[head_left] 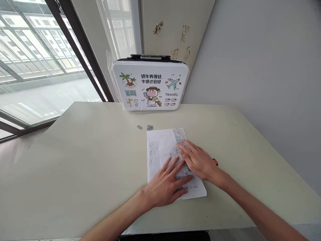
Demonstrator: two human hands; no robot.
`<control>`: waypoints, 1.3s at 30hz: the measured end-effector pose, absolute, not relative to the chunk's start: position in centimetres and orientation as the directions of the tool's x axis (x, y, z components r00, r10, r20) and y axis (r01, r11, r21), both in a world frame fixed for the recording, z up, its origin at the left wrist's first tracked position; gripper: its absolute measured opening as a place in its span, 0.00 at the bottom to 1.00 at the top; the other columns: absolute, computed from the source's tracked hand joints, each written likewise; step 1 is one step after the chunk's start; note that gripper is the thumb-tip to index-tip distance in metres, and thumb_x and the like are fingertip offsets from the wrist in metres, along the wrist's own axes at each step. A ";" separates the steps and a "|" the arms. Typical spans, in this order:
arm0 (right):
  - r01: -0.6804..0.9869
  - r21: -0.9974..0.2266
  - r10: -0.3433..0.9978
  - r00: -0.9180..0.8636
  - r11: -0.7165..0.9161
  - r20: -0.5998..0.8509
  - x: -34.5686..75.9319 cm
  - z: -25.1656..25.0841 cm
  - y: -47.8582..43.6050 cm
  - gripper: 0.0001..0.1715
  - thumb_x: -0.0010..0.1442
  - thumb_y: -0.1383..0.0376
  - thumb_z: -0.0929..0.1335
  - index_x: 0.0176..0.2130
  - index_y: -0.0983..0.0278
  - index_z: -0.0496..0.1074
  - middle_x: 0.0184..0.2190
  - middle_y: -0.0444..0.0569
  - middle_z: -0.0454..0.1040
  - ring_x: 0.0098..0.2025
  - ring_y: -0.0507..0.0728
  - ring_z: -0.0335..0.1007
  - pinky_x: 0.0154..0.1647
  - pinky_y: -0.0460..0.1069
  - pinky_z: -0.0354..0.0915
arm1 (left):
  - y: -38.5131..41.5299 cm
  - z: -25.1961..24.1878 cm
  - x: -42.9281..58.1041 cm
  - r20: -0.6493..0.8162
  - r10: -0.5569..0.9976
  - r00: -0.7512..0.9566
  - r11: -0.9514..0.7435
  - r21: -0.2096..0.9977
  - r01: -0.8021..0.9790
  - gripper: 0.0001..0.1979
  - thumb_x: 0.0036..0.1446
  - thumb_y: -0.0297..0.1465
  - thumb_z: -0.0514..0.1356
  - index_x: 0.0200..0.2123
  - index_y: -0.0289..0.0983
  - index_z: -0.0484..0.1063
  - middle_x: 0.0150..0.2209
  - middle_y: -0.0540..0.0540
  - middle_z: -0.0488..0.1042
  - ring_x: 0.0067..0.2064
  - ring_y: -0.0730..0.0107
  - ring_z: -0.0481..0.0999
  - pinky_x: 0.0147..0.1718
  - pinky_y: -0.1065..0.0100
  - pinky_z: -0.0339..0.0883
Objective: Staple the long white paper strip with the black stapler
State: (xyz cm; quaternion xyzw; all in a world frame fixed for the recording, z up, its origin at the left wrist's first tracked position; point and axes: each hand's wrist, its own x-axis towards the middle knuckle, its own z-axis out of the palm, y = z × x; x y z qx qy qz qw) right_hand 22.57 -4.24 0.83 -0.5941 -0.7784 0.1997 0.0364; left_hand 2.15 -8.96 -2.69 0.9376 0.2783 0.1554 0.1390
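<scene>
Sheets of printed paper (160,144), folded or overlapping, lie on the tabletop in front of me. My left hand (167,184) rests flat on the lower part of the paper, its fingers spread over the print. On the paper's right edge lies my right hand (197,159), palm down with the fingers stretched out toward the upper left. Just beyond its back, an orange and black object (215,162) pokes out; most of it is hidden, so I cannot tell its kind. Close to the paper's top left corner are small grey strips, probably staples (149,127).
A white cartoon-printed travel case (151,72) with a black handle stands upright at the back of the pale table (87,160). One more grey strip (139,127) lies nearby. A window (45,60) is on the left, a plain wall (263,60) on the right.
</scene>
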 end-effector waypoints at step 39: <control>0.896 -0.384 0.931 -0.315 0.226 -0.187 22.9 0.4 -3.8 0.34 0.76 0.48 0.47 0.74 0.48 0.51 0.75 0.43 0.52 0.76 0.61 0.47 0.73 0.63 0.53 | -8.8 -3.0 2.0 0.226 0.547 0.806 -0.818 0.351 0.456 0.24 0.71 0.38 0.58 0.68 0.44 0.66 0.77 0.41 0.42 0.76 0.43 0.41 0.72 0.40 0.44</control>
